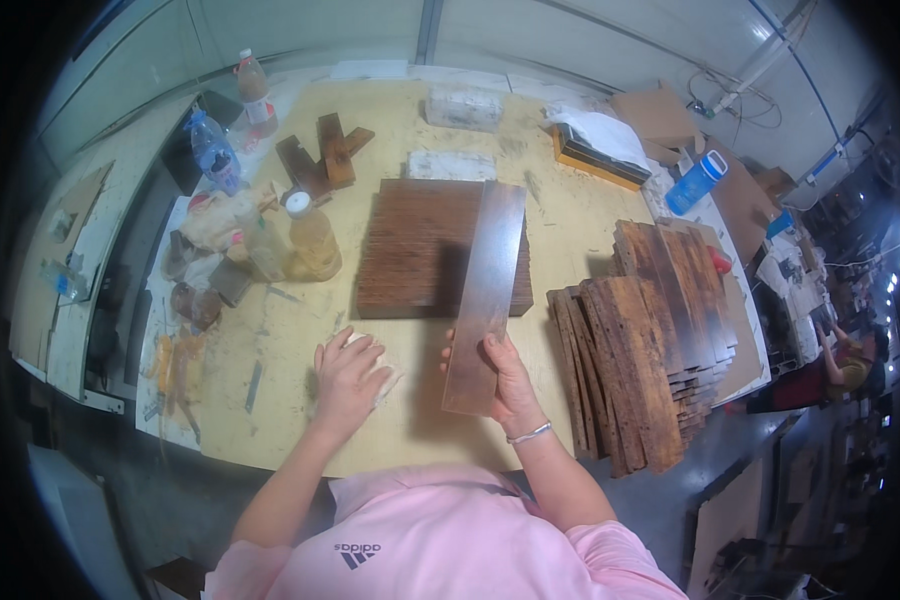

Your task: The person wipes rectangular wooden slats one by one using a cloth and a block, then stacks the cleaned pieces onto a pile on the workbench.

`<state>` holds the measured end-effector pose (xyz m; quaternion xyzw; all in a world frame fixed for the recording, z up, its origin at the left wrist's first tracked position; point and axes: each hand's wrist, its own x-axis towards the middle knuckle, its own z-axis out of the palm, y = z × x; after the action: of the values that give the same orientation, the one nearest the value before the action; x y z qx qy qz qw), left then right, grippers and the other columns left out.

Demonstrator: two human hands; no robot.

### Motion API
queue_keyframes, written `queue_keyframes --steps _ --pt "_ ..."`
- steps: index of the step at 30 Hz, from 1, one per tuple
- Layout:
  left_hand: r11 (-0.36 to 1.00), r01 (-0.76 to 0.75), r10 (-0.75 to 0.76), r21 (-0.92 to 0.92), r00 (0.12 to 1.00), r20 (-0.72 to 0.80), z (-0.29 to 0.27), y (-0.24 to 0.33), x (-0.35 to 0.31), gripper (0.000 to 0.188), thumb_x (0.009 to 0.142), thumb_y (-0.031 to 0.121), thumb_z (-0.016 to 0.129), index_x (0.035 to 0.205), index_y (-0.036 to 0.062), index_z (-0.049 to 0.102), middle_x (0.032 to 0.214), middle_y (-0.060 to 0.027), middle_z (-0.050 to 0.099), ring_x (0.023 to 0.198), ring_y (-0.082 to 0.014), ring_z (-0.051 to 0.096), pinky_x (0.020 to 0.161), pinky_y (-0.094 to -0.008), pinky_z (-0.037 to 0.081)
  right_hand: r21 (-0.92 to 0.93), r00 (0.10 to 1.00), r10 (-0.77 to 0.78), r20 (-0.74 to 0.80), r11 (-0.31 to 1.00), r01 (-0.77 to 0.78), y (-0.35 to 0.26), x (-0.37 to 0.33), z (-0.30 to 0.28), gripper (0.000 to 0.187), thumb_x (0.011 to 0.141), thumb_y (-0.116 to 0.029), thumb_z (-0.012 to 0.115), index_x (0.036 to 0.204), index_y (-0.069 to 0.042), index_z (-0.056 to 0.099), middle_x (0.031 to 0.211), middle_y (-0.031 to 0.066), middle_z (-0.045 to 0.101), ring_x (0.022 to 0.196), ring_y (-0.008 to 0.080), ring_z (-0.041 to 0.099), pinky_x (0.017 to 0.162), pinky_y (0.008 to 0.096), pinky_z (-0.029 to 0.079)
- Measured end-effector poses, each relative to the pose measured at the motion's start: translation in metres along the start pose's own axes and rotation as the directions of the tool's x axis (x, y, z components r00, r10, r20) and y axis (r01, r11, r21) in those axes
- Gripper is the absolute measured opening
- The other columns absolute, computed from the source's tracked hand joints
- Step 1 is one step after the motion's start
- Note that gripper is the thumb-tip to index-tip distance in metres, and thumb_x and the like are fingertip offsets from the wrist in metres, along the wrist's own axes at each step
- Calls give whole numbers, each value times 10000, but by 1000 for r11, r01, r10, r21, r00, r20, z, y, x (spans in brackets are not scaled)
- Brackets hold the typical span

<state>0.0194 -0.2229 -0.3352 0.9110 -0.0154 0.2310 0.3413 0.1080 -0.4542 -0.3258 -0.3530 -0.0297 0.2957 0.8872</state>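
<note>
A long, narrow brown wooden board (489, 290) is tilted up in my right hand (511, 378), its lower end gripped between thumb and fingers. Its far part hangs over a neat block of stacked brown boards (410, 245) at the middle of the table, hiding part of that stack. My left hand (346, 385) is just left of the board, near the front of the table, with its fingers curled over a crumpled white cloth (390, 382). Part of the cloth is hidden under the palm.
At right stands an uneven pile of rough, dark-streaked planks (630, 370). A capped bottle of yellowish liquid (315, 240) and wood offcuts (320, 160) are on the left. White wrapped blocks (463, 107) lie at the back, with a blue bottle (697, 183) at the far right.
</note>
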Motion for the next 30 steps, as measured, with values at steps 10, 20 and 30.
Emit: queue_keyframes --steps 10,20,30 --pt "469 654 -302 -593 750 588 18 53 -12 111 944 67 661 877 -20 675 786 -35 679 720 -81 630 664 -239 517 20 995 37 91 999 -39 10 -5 15 541 967 -309 669 1401 -89 434 1259 173 605 1105 334 651 944 474 568" --pt "462 641 -224 -613 753 619 30 36 -21 203 984 102 617 817 -7 654 773 -34 670 707 -95 635 677 -246 515 68 988 98 119 992 -107 14 2 1 537 962 -307 667 1393 -85 436 1224 197 615 1078 340 662 920 474 576" --pt "698 577 -445 -423 813 375 -7 -10 -40 184 976 150 636 1012 -14 712 826 -69 717 742 -142 672 692 -290 531 -179 965 263 5 950 -258 6 -5 2 436 928 -185 683 1291 19 553 1138 209 680 1001 316 701 904 454 588"
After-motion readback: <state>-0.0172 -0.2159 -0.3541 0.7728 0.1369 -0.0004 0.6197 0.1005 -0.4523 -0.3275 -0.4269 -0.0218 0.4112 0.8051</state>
